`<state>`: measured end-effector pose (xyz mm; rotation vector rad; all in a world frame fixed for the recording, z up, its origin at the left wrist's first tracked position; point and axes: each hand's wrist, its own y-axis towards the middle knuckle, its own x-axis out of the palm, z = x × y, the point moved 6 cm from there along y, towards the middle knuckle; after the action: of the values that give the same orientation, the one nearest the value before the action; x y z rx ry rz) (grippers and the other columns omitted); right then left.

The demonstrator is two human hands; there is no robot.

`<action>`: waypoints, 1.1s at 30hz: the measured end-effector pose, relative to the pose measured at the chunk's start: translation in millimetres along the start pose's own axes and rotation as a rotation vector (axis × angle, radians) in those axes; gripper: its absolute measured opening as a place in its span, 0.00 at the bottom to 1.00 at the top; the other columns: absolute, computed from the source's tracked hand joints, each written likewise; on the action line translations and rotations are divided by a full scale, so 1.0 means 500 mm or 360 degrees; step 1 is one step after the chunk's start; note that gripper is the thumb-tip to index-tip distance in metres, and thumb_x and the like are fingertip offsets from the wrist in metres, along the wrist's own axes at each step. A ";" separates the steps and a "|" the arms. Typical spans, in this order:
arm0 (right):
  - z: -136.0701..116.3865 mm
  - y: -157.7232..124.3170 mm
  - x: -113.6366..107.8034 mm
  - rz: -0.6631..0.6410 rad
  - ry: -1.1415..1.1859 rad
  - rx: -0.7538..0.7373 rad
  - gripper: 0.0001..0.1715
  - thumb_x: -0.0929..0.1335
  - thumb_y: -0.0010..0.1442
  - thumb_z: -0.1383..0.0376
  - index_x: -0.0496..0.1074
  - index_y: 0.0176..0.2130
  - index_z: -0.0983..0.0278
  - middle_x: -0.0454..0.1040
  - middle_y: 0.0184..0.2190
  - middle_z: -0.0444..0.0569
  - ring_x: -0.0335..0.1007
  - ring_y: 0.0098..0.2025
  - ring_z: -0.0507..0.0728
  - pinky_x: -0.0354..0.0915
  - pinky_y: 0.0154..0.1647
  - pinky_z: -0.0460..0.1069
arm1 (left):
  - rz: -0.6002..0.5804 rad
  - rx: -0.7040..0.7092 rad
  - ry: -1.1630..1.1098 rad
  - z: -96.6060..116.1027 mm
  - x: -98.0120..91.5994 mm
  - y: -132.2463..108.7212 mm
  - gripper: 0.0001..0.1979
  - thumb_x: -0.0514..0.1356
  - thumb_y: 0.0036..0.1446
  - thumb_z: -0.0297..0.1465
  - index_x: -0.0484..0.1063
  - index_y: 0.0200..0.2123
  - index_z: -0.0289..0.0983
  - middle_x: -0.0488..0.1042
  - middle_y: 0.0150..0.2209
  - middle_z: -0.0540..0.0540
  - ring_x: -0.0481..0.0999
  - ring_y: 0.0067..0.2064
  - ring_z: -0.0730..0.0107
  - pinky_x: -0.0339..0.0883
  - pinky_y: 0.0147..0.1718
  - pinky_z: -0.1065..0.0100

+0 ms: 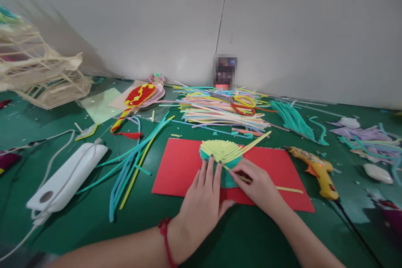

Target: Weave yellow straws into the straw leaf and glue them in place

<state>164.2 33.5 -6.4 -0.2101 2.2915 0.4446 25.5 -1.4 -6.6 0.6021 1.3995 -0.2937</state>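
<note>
Green table (248, 234), grey wall (298, 29), red card (182, 163)

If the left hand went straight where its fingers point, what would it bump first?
The left hand would first meet the yellow striped piece, which it seems to be touching. Farther ahead lies the pile of coloured strips, though heights are hard to judge.

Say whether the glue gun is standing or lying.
Lying down: the glue gun rests on its side, handle and nozzle along the green table.

The left hand (202, 197) lies palm-down, fingers (210, 173) extended; the right hand (258, 183) beside it pinches, fingers bent.
</note>
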 end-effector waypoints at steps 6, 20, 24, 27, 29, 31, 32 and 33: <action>-0.021 -0.010 0.000 -0.0006 -0.0290 -0.0039 0.12 0.61 0.66 0.62 0.70 0.34 0.61 0.73 0.29 0.46 0.72 0.27 0.51 0.64 0.26 0.43 | -0.0108 0.0086 0.0117 -0.023 0.019 0.003 0.36 0.44 0.64 0.50 0.57 0.63 0.27 0.58 0.64 0.29 0.61 0.63 0.47 0.64 0.54 0.54; -0.047 -0.006 -0.006 0.0104 -0.0488 -0.0255 0.15 0.60 0.67 0.65 0.74 0.35 0.61 0.75 0.30 0.49 0.74 0.32 0.53 0.70 0.34 0.45 | -0.0020 0.0100 -0.0001 -0.043 0.002 0.013 0.27 0.42 0.68 0.39 0.56 0.64 0.30 0.62 0.62 0.34 0.68 0.59 0.53 0.64 0.52 0.58; -0.037 -0.015 -0.020 0.0124 -0.0523 -0.0234 0.16 0.59 0.68 0.64 0.74 0.38 0.61 0.78 0.32 0.48 0.76 0.32 0.53 0.70 0.33 0.44 | -0.0067 0.0084 -0.0027 -0.048 0.005 0.011 0.28 0.44 0.67 0.41 0.55 0.65 0.35 0.62 0.63 0.38 0.67 0.60 0.54 0.63 0.53 0.57; -0.031 -0.023 -0.032 0.0109 -0.0579 -0.0231 0.15 0.59 0.68 0.66 0.74 0.42 0.60 0.78 0.35 0.49 0.76 0.34 0.52 0.69 0.33 0.43 | -0.0022 0.0057 -0.0019 -0.057 0.006 0.012 0.31 0.48 0.65 0.45 0.53 0.66 0.37 0.59 0.65 0.37 0.61 0.63 0.48 0.58 0.57 0.48; -0.039 -0.027 -0.042 0.0144 -0.0660 -0.0336 0.15 0.59 0.67 0.68 0.74 0.43 0.61 0.79 0.37 0.49 0.76 0.37 0.54 0.69 0.35 0.45 | -0.0006 0.0066 -0.0017 -0.061 0.007 0.013 0.34 0.49 0.63 0.47 0.50 0.67 0.36 0.57 0.65 0.35 0.58 0.64 0.45 0.56 0.57 0.43; -0.051 -0.027 -0.050 0.0200 -0.0745 -0.0434 0.15 0.60 0.66 0.70 0.74 0.42 0.61 0.79 0.36 0.49 0.76 0.38 0.56 0.69 0.38 0.48 | -0.0033 0.0076 -0.0034 -0.065 0.010 0.015 0.35 0.49 0.63 0.47 0.49 0.67 0.36 0.57 0.66 0.35 0.57 0.65 0.46 0.56 0.57 0.44; -0.055 -0.026 -0.054 0.0220 -0.0763 -0.0447 0.14 0.61 0.65 0.71 0.74 0.41 0.62 0.79 0.35 0.50 0.76 0.38 0.56 0.69 0.39 0.49 | -0.0055 0.0086 -0.0046 -0.067 0.012 0.015 0.35 0.49 0.63 0.47 0.48 0.67 0.37 0.56 0.66 0.35 0.56 0.65 0.46 0.56 0.57 0.44; -0.058 -0.024 -0.056 0.0233 -0.0758 -0.0438 0.13 0.61 0.65 0.70 0.74 0.40 0.62 0.78 0.33 0.49 0.75 0.36 0.56 0.68 0.39 0.49 | -0.0069 0.0097 -0.0055 -0.067 0.012 0.015 0.35 0.49 0.63 0.47 0.48 0.68 0.37 0.56 0.66 0.35 0.56 0.65 0.46 0.56 0.57 0.44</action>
<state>167.0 11.9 29.6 -0.0610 1.7805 0.7951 2.7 24.5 -12.6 0.6146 1.3757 -0.3812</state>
